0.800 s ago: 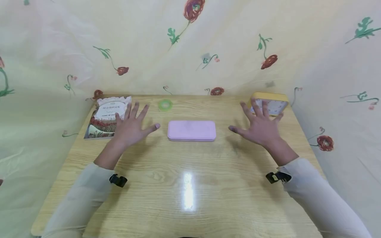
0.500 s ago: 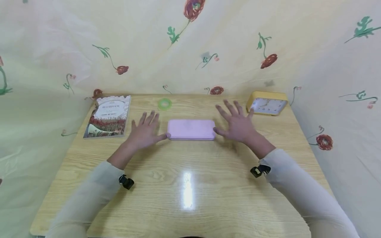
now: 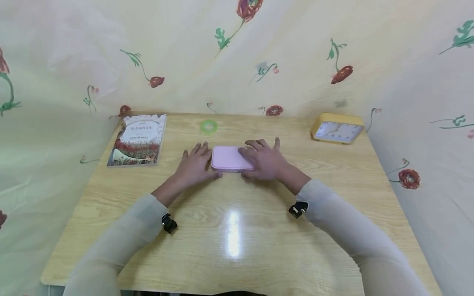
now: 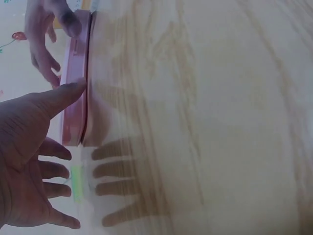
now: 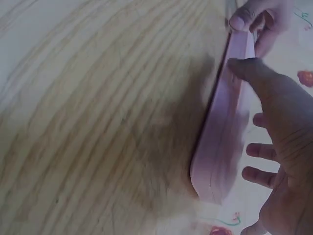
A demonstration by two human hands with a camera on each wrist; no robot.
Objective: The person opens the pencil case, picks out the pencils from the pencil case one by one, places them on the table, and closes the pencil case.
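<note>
Pink case [image 3: 227, 158] on glossy wood-grain table [image 3: 281, 250], floral backdrop [image 3: 185, 70] behind

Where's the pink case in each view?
Head: pink case at centre, right part covered.
Left wrist: pink case at upper left, running vertically.
Right wrist: pink case right of centre, slanting top to bottom.
Shared landmark: wooden tabletop; broad stretch below the case in head, right of it in left wrist, left in right wrist.

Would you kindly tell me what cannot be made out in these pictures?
Head view: right end of the pink rectangular case, behind the right hand.
Head view: fine print on the illustrated paper book, too small.
Left wrist view: part of the left hand, cut off by the left edge.
</note>
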